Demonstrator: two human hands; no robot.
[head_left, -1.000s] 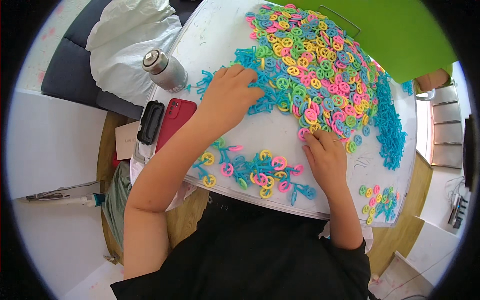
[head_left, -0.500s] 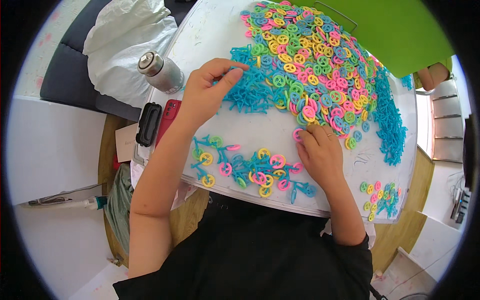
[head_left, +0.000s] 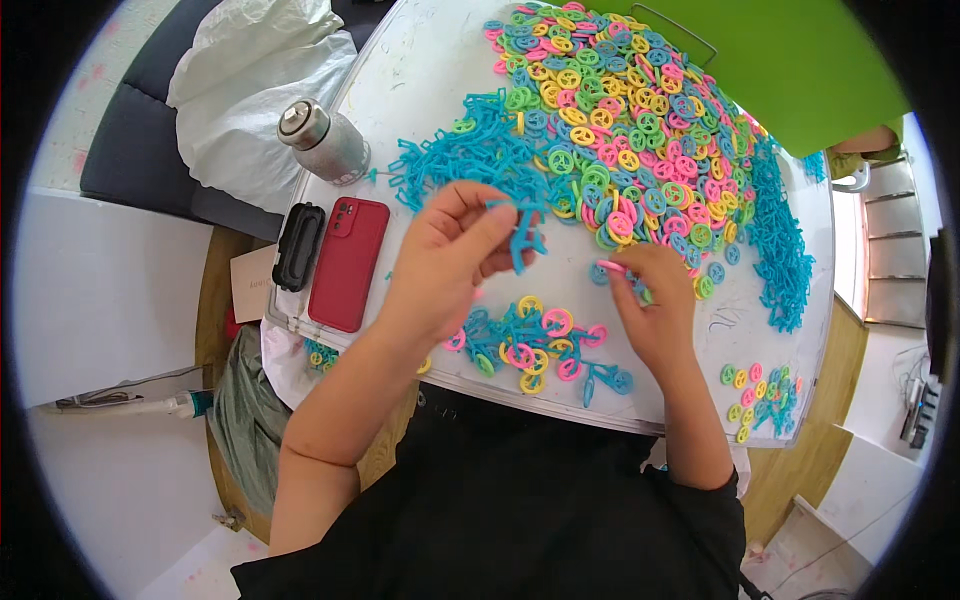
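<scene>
Between the thumb and fingers of my left hand (head_left: 445, 260) is a blue plastic frame piece (head_left: 523, 240), thin and forked. My right hand (head_left: 656, 305) pinches a pink toy wheel (head_left: 612, 266) at its fingertips, seen nearly edge-on. A heap of blue frame pieces (head_left: 450, 158) lies beyond my left hand. Farther back and to the right spreads a large pile of pink, yellow, green and blue spoked wheels (head_left: 640, 120). Closer to me, blue pieces with wheels on them form a cluster (head_left: 520, 345), partly hidden by my left forearm.
At the left of the white table (head_left: 410, 70) are a red phone (head_left: 348, 265), a black case (head_left: 298, 248) and a steel flask (head_left: 325, 145). More blue pieces (head_left: 780, 240) lie along the right side, with a small mixed group (head_left: 765, 400) nearer. A green panel (head_left: 790, 70) stands behind.
My left hand has come back toward me from the blue heap, now with a blue frame piece. My right hand has drawn slightly right, with the pink wheel lifted in its fingertips.
</scene>
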